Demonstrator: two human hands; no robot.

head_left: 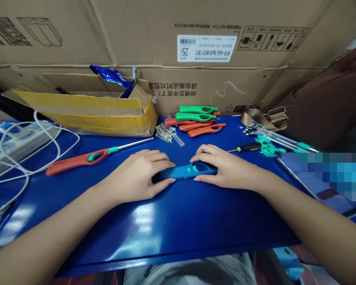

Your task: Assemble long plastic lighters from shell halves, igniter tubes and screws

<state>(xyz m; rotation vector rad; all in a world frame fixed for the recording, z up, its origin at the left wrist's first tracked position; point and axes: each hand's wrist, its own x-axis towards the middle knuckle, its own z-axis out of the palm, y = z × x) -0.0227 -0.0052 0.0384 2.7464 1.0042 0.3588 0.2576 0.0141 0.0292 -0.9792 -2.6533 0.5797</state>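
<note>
Finding: blue lighter handle (178, 171) pinched at both ends

We record a large cardboard carton (130, 35) beyond the far edge of a glossy blue tabletop (180, 221). Its Chinese print is upside down; one line reads 师傅您辛苦了! A yellow-taped box (86, 111) stands at the far edge, towards the left corner.

Two bare forearms (74, 215) come over the near edge, slanting inwards, backs of the hands uppermost. We find the left hand (145, 170) clamped, thumb and fingers, on the handle's left end, and the right hand (222, 164) likewise on its right end. Left of the left hand lies an orange lighter (74, 162) with a metal tube.

A white label (207, 48) on the carton reads, inverted, "KFR-46G/BpR3AES1 (B1)", with the figure 25.

We note the handle between the tabletop's near and far edges, roughly parallel to the near one; whether it touches the surface, we cannot tell. Its shell is slender, smooth and blue, with an oval opening towards the right end. Inside that opening shows a small green trigger (195, 168).
</note>
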